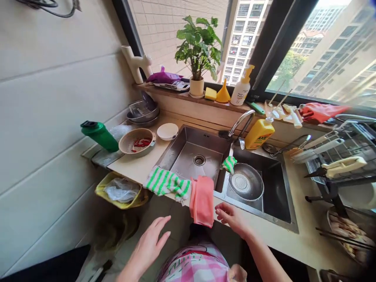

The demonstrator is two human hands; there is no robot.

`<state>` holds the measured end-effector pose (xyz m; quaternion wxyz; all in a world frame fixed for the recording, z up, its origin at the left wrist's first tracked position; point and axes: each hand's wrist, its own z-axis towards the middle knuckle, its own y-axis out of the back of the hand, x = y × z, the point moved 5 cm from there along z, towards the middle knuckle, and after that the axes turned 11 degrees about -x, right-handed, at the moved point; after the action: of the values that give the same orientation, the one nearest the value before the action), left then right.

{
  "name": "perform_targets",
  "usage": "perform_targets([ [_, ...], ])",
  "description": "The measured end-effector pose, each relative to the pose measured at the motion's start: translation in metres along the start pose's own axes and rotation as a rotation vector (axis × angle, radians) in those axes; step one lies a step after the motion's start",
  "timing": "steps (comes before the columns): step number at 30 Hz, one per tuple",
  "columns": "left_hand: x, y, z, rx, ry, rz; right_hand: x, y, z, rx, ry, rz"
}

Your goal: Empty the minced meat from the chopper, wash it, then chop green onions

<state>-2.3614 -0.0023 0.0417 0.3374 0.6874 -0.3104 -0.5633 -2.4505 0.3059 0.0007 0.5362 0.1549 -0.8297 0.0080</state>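
My left hand (151,242) hangs in the air below the counter edge, fingers apart and holding nothing. To the right, my right hand (229,217) is just beside a coral-red cloth (205,200), its fingers loosely bent and nothing visible in them. That cloth is folded over the front rim of the sink and droops past the counter edge. Left of it lies a green-and-white striped cloth (164,182), also on the front edge. A smaller striped cloth (229,163) rests on the divider between the basins. The left basin (188,156) has a drain showing.
A metal strainer (246,182) sits in the right basin. Behind are the faucet (241,122) and a yellow detergent bottle (259,134). At left stand a colander (136,141) with red peppers, a white bowl (167,132) and a green bottle (100,135). A dish rack (340,152) is at right.
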Motion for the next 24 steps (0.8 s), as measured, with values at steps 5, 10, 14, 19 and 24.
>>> perform_targets([
  [5, 0.055, 0.004, -0.050, -0.124, 0.254, 0.119, 0.023, -0.050, 0.022, -0.080, 0.241, -0.206],
  [10, 0.104, 0.032, -0.166, -0.409, 0.421, 0.013, 0.042, -0.159, 0.012, 0.144, 0.598, -0.461],
  [14, 0.149, 0.034, -0.306, -0.499, 0.732, 0.009, 0.060, -0.280, -0.034, 0.448, 0.757, -0.522],
  [19, 0.202, -0.010, -0.529, -0.525, 1.185, -0.046, 0.042, -0.435, -0.144, 0.736, 0.857, -0.530],
  [24, 0.209, -0.009, -0.704, -0.706, 1.512, -0.090, -0.003, -0.582, -0.281, 1.081, 0.936, -0.565],
])
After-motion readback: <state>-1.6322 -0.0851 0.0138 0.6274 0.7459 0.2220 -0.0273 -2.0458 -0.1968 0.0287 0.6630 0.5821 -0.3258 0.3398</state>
